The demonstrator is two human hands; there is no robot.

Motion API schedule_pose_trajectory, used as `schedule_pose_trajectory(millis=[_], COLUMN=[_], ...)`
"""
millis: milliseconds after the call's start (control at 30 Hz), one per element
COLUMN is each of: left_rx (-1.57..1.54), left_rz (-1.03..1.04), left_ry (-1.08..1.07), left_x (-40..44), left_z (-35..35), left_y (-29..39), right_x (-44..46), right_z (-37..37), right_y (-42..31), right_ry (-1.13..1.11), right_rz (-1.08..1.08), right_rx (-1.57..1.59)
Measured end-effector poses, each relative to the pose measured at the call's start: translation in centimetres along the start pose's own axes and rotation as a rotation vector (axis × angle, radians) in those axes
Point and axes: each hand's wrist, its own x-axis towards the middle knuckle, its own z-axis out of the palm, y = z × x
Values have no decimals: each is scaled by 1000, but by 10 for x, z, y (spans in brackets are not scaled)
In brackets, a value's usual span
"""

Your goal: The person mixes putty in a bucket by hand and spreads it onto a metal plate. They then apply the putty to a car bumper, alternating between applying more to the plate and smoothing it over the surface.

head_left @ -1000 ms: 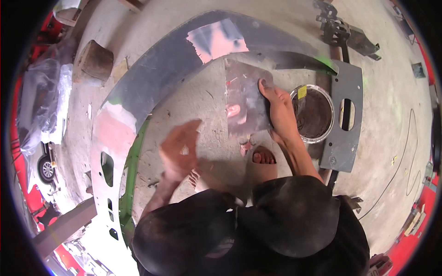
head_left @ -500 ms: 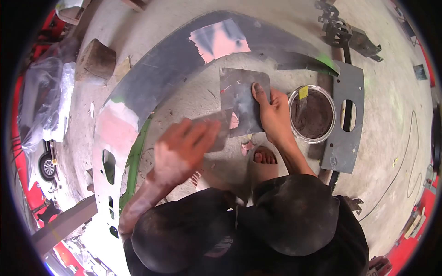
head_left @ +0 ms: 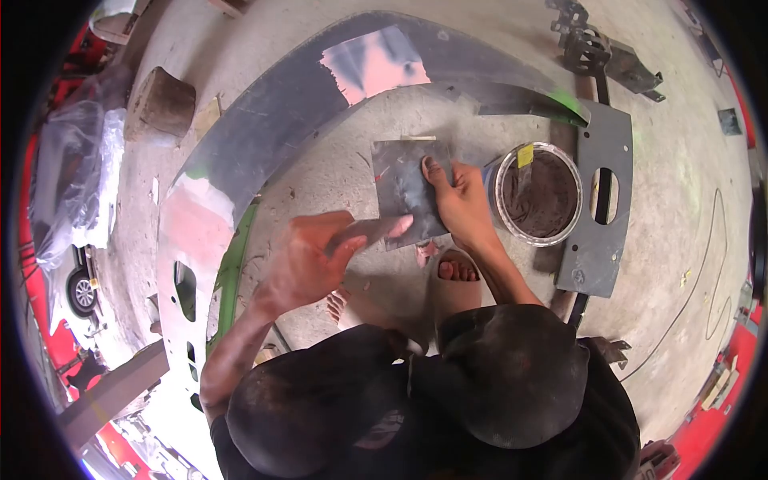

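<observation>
My left hand (head_left: 314,254) is closed on a thin flat filler spreader (head_left: 366,232), its edge at the lower left part of a grey mixing plate (head_left: 394,172). A small dab of pink filler (head_left: 402,226) shows where the spreader meets the plate. With my right hand (head_left: 466,206) I grip the plate's right side, thumb on top. Right of that hand stands an open can (head_left: 578,200) of dark brownish paste with a yellow tag. The curved dark grey bumper (head_left: 268,120) arches beyond both hands, bearing a pink filler patch (head_left: 380,66).
A grey metal bracket plate (head_left: 596,248) lies right of the can, black metal parts (head_left: 600,56) above it. Toward the left are a wood block (head_left: 162,104), clear plastic wrapping (head_left: 76,168) and a green strip (head_left: 232,280) along the bumper. A thin wire (head_left: 712,272) lies rightward.
The mixing plate and my right hand have shifted slightly left and down. My left hand has turned the spreader, which now appears nearly edge-on against the plate.
</observation>
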Motion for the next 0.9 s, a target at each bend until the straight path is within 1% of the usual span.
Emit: schedule_pose_trajectory(millis=[100,133,233,267,333,367,400,500,567,633,733,833,867,900], left_rx=[-8,-90,-537,-401,10,222,440,707,671,617,512,-123,-312,-675], left_rz=[18,10,-140,12,302,441,508,659,666,634,294,-154,-260,-358], left_ry=[-136,-208,201,282,393,437,354,491,549,589,309,499,417,379], left_x=[-11,-9,-19,-21,-13,-11,-14,-15,-15,-17,-25,-21,-20,-17], left_z=[6,-2,-23,-26,-12,-3,7,36,50,57,61,72,66,68], left_y=[1,9,24,16,14,13,11,-1,-15,-24,-40,-38,-41,-40], right_x=[4,5,6,5,2,3,5,5,3,4,5,5,3,3], right_z=[-3,-5,-8,-5,6,6,3,-3,-9,-11,-15,-16,-14,-10], right_y=[1,1,-3,-9,-21,-19,-14,-22,-25,-25,-34,-41,-39,-36], right_ry=[19,27,8,10,10,-25,-58,-104,-107,-120,-163,-152,-137,-135], right_rz=[-24,-39,30,72,156,172,189,265,319,363,310,270,261,252], right_rx=[-40,-40,50,150,358,394,430,510,557,614,667,630,624,616])
